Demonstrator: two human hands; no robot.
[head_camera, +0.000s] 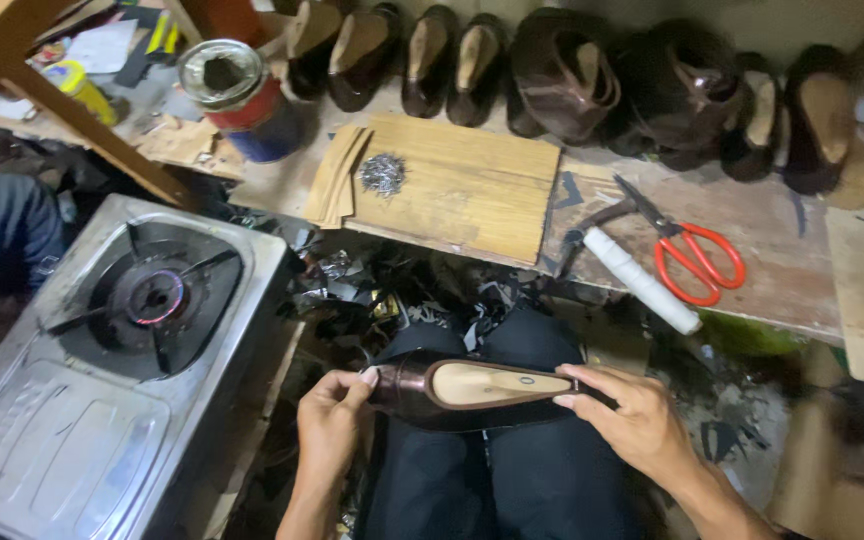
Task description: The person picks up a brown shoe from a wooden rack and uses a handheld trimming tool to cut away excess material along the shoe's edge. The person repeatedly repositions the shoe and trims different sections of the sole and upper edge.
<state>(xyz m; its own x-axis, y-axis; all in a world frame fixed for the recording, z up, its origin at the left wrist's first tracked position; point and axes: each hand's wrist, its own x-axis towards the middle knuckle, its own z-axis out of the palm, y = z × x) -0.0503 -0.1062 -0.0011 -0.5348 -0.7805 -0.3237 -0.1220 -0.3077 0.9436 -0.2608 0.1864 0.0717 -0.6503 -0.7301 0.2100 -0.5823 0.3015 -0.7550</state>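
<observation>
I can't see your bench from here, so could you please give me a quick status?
Both hands on shoe: left hand at one end, right hand at the other. Dark shoe sole-up over lap. Nothing in the way.

A cramped shoemaker's workshop, worn wooden workbench [752, 270] as its centre, row of dark unfinished shoes on lasts [562, 75] along its back edge, red-handled scissors [692, 255], pile of small nails [382, 173] and glue tin [237, 95] on it, leather scraps [392, 290] below its front edge, gas burner [157, 295] to its left.

Gas stove [102, 370] lit at left; red-handled scissors [692, 255], white thread spool [640, 280], tack pile [382, 174] on wooden board [472, 195].
</observation>
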